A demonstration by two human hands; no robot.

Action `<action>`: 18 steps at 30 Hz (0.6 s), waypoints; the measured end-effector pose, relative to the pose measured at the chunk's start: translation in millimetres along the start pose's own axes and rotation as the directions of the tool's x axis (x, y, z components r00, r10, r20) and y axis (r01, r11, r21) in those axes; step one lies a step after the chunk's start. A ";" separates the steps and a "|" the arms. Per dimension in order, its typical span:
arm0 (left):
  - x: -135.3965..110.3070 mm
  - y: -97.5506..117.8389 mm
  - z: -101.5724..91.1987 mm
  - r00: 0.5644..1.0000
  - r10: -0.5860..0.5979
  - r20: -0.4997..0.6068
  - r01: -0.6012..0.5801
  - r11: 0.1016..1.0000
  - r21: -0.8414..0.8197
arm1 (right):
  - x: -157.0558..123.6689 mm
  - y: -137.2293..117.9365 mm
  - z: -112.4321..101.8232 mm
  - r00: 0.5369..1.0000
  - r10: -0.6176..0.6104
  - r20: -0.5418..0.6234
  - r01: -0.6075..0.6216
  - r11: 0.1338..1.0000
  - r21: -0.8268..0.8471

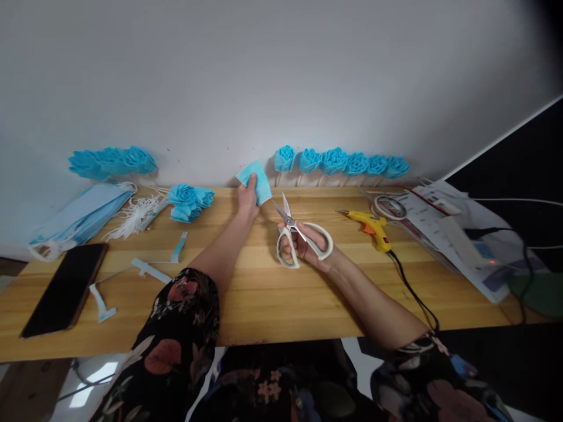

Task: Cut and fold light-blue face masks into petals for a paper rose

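My left hand (247, 199) reaches forward over the wooden table (264, 293) and pinches a small folded piece of light blue fabric (255, 179), held up near the wall. My right hand (308, 249) grips white-handled scissors (299, 237); their blades are slightly apart and point up-left toward the blue piece, a short gap away from it.
Blue fabric roses line the wall: a row (341, 161) at centre-right, a cluster (112, 162) at left, more (189, 202) on the table. A stack of blue face masks (81, 217), white ear loops (134, 214), trimmed strips (147, 269), a black phone (65, 287), a yellow glue gun (372, 225), tape (389, 206) and papers (457, 234) lie around.
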State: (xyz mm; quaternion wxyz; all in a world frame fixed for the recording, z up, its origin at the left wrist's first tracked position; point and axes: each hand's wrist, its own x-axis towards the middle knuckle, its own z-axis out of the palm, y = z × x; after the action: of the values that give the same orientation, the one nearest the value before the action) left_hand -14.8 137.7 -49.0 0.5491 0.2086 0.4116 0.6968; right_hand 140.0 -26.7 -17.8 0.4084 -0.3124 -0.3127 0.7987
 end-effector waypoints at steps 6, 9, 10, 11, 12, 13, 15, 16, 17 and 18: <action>-10.9 1.3 1.4 0.999 0.049 0.007 -0.049 0.999 0.005 | 4.0 2.0 1.1 0.999 0.026 -0.026 -0.026 1.000 0.004; -14.8 0.7 3.8 0.999 0.044 -0.003 -0.044 0.999 0.014 | 5.1 1.5 2.3 0.998 0.022 -0.060 -0.022 1.000 -0.001; -15.6 0.5 4.5 0.999 0.041 -0.008 -0.041 0.999 0.018 | 5.1 1.0 3.0 0.997 0.020 -0.068 -0.020 1.000 -0.002; -16.2 0.2 5.2 0.999 0.039 -0.013 -0.039 0.999 0.021 | 5.0 0.5 3.8 0.997 0.019 -0.074 -0.019 1.000 -0.004; -16.6 0.1 5.7 0.999 0.038 -0.015 -0.038 0.999 0.023 | 4.8 0.0 4.5 0.997 0.018 -0.076 -0.019 1.000 -0.007; -16.8 0.0 6.1 0.999 0.037 -0.017 -0.036 0.999 0.026 | 4.5 -0.3 5.2 0.997 0.018 -0.077 -0.019 1.000 -0.011; -17.1 0.1 6.5 0.999 0.032 -0.021 -0.031 0.999 0.027 | 4.3 -0.5 6.0 0.997 0.014 -0.076 -0.015 1.000 -0.017; -17.4 0.2 6.6 0.999 0.028 -0.022 -0.028 0.999 0.028 | 4.4 -0.4 6.1 0.997 0.009 -0.075 -0.011 1.000 -0.018; -17.8 0.5 6.7 0.999 0.024 -0.021 -0.024 0.999 0.031 | 4.5 -0.2 6.1 0.997 0.005 -0.075 -0.006 1.000 -0.019; -18.6 0.9 7.0 1.000 0.020 -0.017 -0.019 0.999 0.035 | 4.8 0.0 5.9 0.997 0.000 -0.073 -0.001 1.000 -0.019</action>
State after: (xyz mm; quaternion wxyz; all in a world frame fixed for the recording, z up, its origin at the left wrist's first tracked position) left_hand -4.3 122.6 -41.3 0.5349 0.2161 0.4264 0.6966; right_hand 133.2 -24.0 -15.4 0.4165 -0.3453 -0.3049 0.7838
